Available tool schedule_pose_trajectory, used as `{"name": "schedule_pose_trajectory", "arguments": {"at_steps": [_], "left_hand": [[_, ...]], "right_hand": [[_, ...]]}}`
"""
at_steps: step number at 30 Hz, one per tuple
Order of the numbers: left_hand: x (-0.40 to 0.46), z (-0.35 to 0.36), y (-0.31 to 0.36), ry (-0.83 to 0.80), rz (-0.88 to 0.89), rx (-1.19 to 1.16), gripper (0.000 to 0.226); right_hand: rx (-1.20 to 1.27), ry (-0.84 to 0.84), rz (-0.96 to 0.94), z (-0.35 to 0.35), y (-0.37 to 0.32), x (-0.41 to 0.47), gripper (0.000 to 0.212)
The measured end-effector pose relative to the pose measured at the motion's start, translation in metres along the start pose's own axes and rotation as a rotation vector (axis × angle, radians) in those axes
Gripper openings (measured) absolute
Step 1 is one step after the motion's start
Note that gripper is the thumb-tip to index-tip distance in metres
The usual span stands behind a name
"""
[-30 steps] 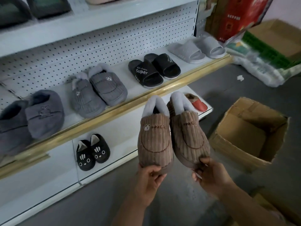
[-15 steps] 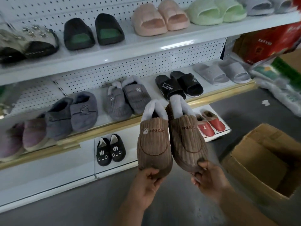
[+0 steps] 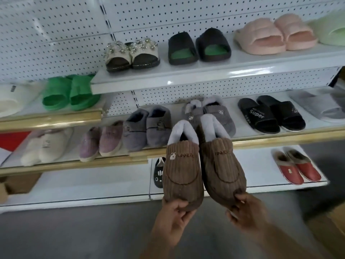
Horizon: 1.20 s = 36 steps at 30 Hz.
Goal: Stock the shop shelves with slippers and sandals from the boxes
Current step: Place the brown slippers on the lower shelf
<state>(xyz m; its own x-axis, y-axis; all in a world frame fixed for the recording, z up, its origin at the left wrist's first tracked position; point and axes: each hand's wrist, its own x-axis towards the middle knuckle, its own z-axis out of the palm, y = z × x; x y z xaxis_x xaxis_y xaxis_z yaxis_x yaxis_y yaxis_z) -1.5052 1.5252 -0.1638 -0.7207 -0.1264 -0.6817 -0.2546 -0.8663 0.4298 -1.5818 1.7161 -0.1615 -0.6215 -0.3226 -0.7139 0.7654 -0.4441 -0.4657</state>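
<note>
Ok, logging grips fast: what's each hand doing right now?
Left hand: holding the left brown corduroy slipper by its toe.
Right hand: holding the right brown corduroy slipper by its toe.

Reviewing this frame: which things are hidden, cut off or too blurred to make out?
- Head view: the black cat-face children's slippers on the bottom shelf are mostly hidden behind the brown corduroy slippers.
- The pale green slides are cut off by the right edge; the white slipper by the left edge.
- The grey slides at right are smeared by motion blur.
- Small print above "Super" on the black slides is too small to read.
</note>
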Motion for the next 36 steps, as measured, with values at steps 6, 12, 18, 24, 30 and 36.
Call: {"name": "schedule_pose_trajectory", "arguments": {"at_steps": [6,12,18,24,30,36], "left_hand": [[0.001,-0.056,0.079,-0.025,0.040,-0.005,0.071],[0.003,-0.128,0.170,-0.020,0.067,0.043,0.066],[0.012,-0.172,0.229,-0.055,0.055,0.080,0.066],[0.018,-0.191,0.252,-0.072,0.045,0.090,0.068],[0.039,-0.169,0.246,-0.080,0.032,0.028,0.065],[0.067,-0.148,0.217,-0.055,-0.041,-0.025,0.070]], "right_hand": [[-0.002,-0.047,-0.007,0.077,0.054,0.023,0.026],[0.008,-0.029,-0.006,0.165,0.127,0.052,0.010],[0.053,0.000,-0.024,0.221,0.177,0.070,0.010],[0.047,0.040,-0.045,0.245,0.192,0.075,0.011],[0.087,0.083,-0.090,0.246,0.170,0.092,0.016],[0.238,0.101,-0.090,0.234,0.168,0.112,0.015]]}}
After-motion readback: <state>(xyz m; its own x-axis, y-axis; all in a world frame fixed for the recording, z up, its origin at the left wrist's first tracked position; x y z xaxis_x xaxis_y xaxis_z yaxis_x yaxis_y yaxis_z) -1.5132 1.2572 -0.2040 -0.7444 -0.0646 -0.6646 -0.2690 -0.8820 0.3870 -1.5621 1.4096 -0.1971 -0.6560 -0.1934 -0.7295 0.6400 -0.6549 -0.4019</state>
